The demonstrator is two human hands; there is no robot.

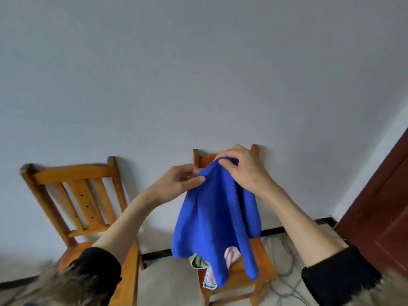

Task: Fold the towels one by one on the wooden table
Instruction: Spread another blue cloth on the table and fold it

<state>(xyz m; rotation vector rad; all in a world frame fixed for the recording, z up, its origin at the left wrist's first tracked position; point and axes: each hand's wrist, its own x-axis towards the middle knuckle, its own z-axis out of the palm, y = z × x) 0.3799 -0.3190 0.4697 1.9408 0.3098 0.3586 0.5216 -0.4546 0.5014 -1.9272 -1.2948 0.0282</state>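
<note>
- While the blue towel (215,208) hangs in the air above the right-hand wooden chair (258,272), both hands grip its top edge; no wooden table is in view.
- Right hand (240,168): fingers closed over the bunched top of the cloth, holding it up.
- Left hand (181,181): thumb and fingers pinched on the edge just beside the right hand.
- Other towels, pink (230,256) and green (197,261), lie on the chair seat beneath; a second chair (77,195) stands to the left.
- Judgement: step in hand is finding corners. The left hand should slide along the hem to a corner, the right to the opposite one, then spread the cloth taut.
- Lift clear of the pile before moving so nothing drags off.
</note>
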